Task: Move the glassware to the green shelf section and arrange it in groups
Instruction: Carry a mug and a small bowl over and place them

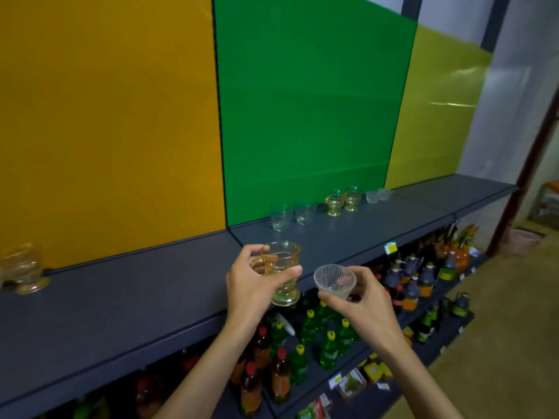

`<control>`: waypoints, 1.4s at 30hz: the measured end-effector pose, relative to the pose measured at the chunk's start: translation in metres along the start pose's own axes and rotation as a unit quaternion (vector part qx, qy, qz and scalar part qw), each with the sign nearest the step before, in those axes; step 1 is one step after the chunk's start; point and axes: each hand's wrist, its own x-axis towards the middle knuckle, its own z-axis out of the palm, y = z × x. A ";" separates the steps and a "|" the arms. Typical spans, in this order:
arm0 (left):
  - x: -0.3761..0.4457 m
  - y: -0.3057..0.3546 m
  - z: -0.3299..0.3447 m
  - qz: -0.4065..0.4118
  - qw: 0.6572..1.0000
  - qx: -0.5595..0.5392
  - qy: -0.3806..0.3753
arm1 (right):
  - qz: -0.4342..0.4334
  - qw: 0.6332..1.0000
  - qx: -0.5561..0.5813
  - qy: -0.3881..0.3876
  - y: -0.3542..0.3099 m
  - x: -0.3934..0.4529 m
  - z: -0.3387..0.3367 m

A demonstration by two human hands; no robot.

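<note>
My left hand (249, 285) grips an amber glass mug (282, 272) held upright above the shelf's front edge. My right hand (361, 303) pinches a small clear ribbed glass bowl (334, 281) just to its right. On the grey shelf (348, 234) in front of the green panel (311, 101) stand two clear tumblers (290, 216), two amber mugs (343, 201) and two small clear bowls (378, 195), each pair side by side. More amber glasses (22, 269) stand at the far left, in front of the yellow panel.
Below the top shelf, lower shelves hold green bottles (329, 337), red-capped orange bottles (263, 370), dark jugs (414, 276) and packets. A lime panel (435, 110) lies right of the green one. A bare floor (514, 328) runs along the right.
</note>
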 end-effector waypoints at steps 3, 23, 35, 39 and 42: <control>0.005 0.003 0.040 0.002 1.000 0.006 -0.003 | 0.002 1.000 0.003 0.011 0.023 0.019 -0.031; 0.175 -0.016 0.340 -0.011 1.000 0.013 -0.004 | 0.001 0.998 -0.055 0.012 0.175 0.271 -0.167; 0.254 -0.042 0.442 -0.023 0.993 0.106 0.042 | -0.003 0.999 -0.026 -0.022 0.255 0.425 -0.192; 0.273 -0.054 0.475 -0.033 0.987 0.140 0.077 | -0.005 0.998 -0.015 -0.059 0.287 0.477 -0.192; 0.287 -0.061 0.500 -0.050 0.980 0.160 0.107 | -0.011 0.996 -0.009 -0.090 0.308 0.513 -0.195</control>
